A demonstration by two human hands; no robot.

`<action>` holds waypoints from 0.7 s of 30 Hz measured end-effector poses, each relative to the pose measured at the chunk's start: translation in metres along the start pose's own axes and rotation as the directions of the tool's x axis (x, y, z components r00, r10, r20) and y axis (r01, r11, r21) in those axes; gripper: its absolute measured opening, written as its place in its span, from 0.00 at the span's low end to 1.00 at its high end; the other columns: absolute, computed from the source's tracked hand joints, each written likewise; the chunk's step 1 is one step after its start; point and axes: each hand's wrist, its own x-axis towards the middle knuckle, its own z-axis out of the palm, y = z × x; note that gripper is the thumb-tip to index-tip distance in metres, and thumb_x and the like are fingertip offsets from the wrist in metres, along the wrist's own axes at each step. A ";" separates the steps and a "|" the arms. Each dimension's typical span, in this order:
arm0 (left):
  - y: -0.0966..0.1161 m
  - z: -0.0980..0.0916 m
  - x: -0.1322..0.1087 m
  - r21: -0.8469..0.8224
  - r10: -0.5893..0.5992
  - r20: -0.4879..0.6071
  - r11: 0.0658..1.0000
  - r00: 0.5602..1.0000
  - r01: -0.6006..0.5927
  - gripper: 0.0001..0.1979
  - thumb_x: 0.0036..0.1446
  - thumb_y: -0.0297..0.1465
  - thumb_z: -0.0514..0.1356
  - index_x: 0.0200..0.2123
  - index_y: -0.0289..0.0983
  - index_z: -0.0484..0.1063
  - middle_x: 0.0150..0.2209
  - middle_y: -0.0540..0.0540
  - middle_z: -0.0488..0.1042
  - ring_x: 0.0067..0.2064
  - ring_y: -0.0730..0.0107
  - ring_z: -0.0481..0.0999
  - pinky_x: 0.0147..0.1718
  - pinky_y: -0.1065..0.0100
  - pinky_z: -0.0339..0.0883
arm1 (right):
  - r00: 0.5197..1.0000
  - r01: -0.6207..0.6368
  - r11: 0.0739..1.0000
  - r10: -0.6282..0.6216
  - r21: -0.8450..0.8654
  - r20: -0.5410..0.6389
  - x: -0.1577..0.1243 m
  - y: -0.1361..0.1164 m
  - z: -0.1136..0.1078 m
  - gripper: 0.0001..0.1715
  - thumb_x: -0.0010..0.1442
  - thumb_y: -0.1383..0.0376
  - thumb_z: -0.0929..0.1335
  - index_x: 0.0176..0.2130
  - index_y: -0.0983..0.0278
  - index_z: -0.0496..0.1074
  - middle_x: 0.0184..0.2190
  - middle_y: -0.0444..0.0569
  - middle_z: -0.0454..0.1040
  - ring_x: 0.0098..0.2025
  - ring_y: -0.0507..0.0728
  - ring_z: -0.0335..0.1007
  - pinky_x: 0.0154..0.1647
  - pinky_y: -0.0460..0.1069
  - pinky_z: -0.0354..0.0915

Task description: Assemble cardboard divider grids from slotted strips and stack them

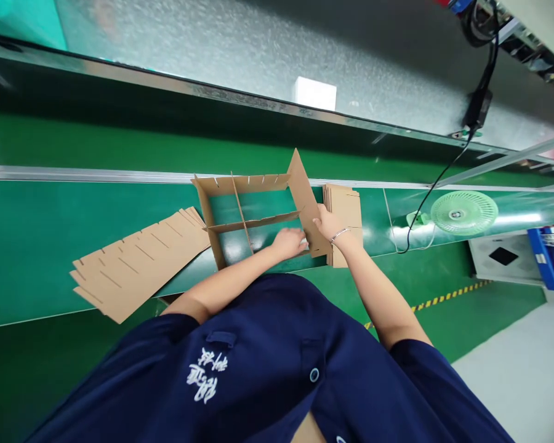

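A cardboard divider grid [231, 227] of slotted, crossing strips stands on edge on the green bench top. At its right end an upright cardboard strip [305, 200] leans, its far end rising above the grid. My right hand [327, 223] grips this end strip from its outer side, fingers closed over it. My left hand [289, 243] is closed at the near right corner, where the near strip meets the end strip; its fingertips are partly hidden. To the left lies a fanned stack of slotted cardboard strips [138, 261]. Another cardboard stack [346, 215] lies just beyond my right hand.
A metal shelf [212, 43] runs along the back above the bench, with a white block [315, 93] at its edge. A black cable [436, 181] hangs down toward the bench at the right. A green fan [464, 213] stands farther right.
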 end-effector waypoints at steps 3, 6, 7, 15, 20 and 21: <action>0.021 0.025 -0.013 -0.108 0.040 0.223 0.994 0.974 -0.016 0.19 0.59 0.39 0.51 0.51 0.39 0.66 0.44 0.43 0.74 0.44 0.62 0.74 0.40 0.66 0.67 | 1.000 0.004 1.000 -0.004 -0.023 -0.021 0.000 -0.002 0.002 0.26 0.63 0.64 0.57 0.59 0.68 0.49 0.43 0.60 0.74 0.40 0.63 0.72 0.36 0.52 0.64; 0.025 0.041 -0.013 -0.100 -0.002 0.271 0.995 0.963 0.030 0.20 0.60 0.27 0.46 0.55 0.39 0.63 0.43 0.43 0.75 0.43 0.65 0.75 0.40 0.68 0.67 | 0.999 0.020 0.999 -0.021 -0.047 -0.029 0.001 0.000 0.002 0.30 0.64 0.61 0.58 0.60 0.70 0.46 0.42 0.61 0.74 0.41 0.63 0.72 0.36 0.52 0.64; 0.023 0.044 -0.011 -0.094 -0.009 0.278 0.995 0.961 0.037 0.21 0.60 0.25 0.45 0.56 0.40 0.62 0.42 0.44 0.75 0.42 0.65 0.75 0.40 0.68 0.66 | 0.999 0.030 0.998 -0.031 -0.046 -0.027 0.001 0.002 0.002 0.31 0.64 0.60 0.58 0.61 0.71 0.46 0.42 0.61 0.74 0.41 0.63 0.72 0.36 0.52 0.64; 0.010 0.049 -0.010 -0.107 0.021 0.260 0.994 0.965 0.007 0.23 0.61 0.27 0.47 0.59 0.45 0.58 0.49 0.47 0.72 0.47 0.68 0.74 0.44 0.71 0.65 | 0.997 0.078 0.997 -0.078 -0.029 -0.013 0.004 0.011 0.002 0.31 0.64 0.63 0.57 0.62 0.71 0.45 0.42 0.61 0.75 0.41 0.63 0.72 0.37 0.52 0.63; 0.013 0.054 -0.014 -0.105 0.053 0.241 0.994 0.969 -0.028 0.22 0.62 0.27 0.44 0.58 0.44 0.59 0.50 0.47 0.72 0.47 0.68 0.74 0.44 0.71 0.66 | 0.998 0.062 0.998 -0.062 -0.017 0.001 0.006 0.010 0.015 0.31 0.64 0.63 0.57 0.63 0.69 0.44 0.41 0.59 0.75 0.40 0.62 0.72 0.38 0.52 0.63; 0.014 0.054 -0.015 -0.104 0.058 0.236 0.994 0.970 -0.034 0.22 0.62 0.27 0.44 0.58 0.43 0.60 0.50 0.47 0.72 0.47 0.68 0.74 0.44 0.71 0.66 | 0.998 0.062 0.998 -0.062 -0.013 -0.007 0.007 0.011 0.016 0.31 0.64 0.62 0.56 0.63 0.68 0.43 0.41 0.59 0.75 0.41 0.62 0.72 0.39 0.52 0.63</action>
